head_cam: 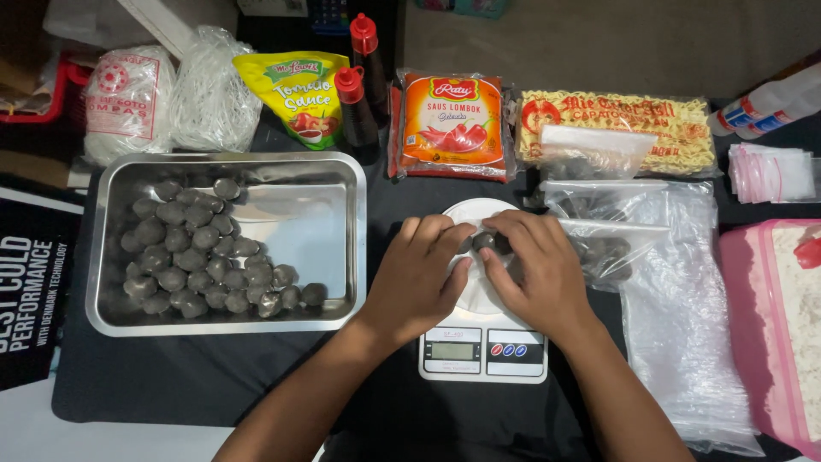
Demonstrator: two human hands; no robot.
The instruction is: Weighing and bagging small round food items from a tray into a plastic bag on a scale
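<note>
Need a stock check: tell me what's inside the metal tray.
The metal tray holds a heap of dark grey round balls piled on its left side; the right part shows bare metal. Whatever lies beneath the heap is covered. Both hands work over the scale, away from the tray.

1. Hands: two, the left hand (423, 274) and the right hand (534, 269), both over one digital kitchen scale (483, 349)
2. Steel tray (227, 167): one
3. Grey meatballs (192, 257) in that tray: roughly thirty-five; exact count cannot be told
4. Red-capped dark sauce bottles (357, 107): two
5. Sauce pouches: two, one yellow tomato sauce pouch (299, 94) and one orange chilli sauce pouch (451, 124)
6. Dry noodle packet (620, 128): one
7. White noodle bags (167, 98): two
8. Pink container (757, 316): one
</note>
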